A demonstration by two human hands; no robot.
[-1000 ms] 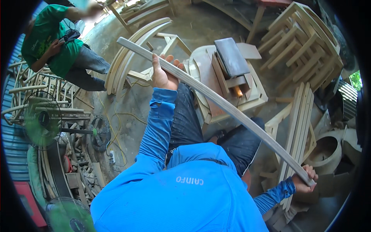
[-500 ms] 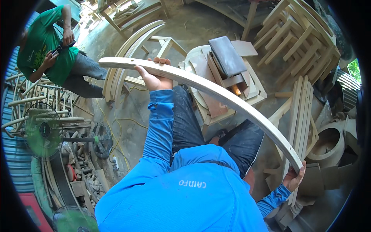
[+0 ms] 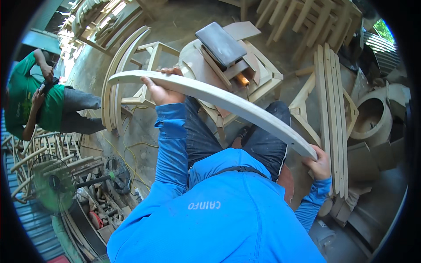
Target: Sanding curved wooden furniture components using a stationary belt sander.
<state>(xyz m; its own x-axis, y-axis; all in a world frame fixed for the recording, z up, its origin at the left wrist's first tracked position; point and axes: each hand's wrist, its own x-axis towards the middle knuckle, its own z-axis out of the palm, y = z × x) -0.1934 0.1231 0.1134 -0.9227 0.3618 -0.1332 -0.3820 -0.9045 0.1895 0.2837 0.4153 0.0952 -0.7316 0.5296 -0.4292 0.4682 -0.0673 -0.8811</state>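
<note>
A long, curved, pale wooden slat (image 3: pixel 228 101) spans the space in front of me, arching across above my knees. Close to its left end, my left hand (image 3: pixel 164 91) is closed around it, thumb on the near side and fingers over the far edge. My right hand (image 3: pixel 319 164) grips the slat's right tip. Beyond the slat stands a low wooden stand (image 3: pixel 263 90). On it lie thin boards, a dark grey padded block (image 3: pixel 221 44) and a tool with an orange handle (image 3: pixel 242 79).
Similar curved slats (image 3: pixel 115 79) lean on a wooden frame at left; more strips (image 3: pixel 326 109) rest on another frame at right. A person in green (image 3: pixel 48 96) stands far left, holding a dark device. A fan (image 3: pixel 55 182), yellow cord (image 3: pixel 127 164) and round drum (image 3: pixel 372 114) are around me.
My view has turned, and surroundings have shifted in the picture. The slat has tilted about its length, showing a different face. My right hand has come nearer my body, still gripping its end.
</note>
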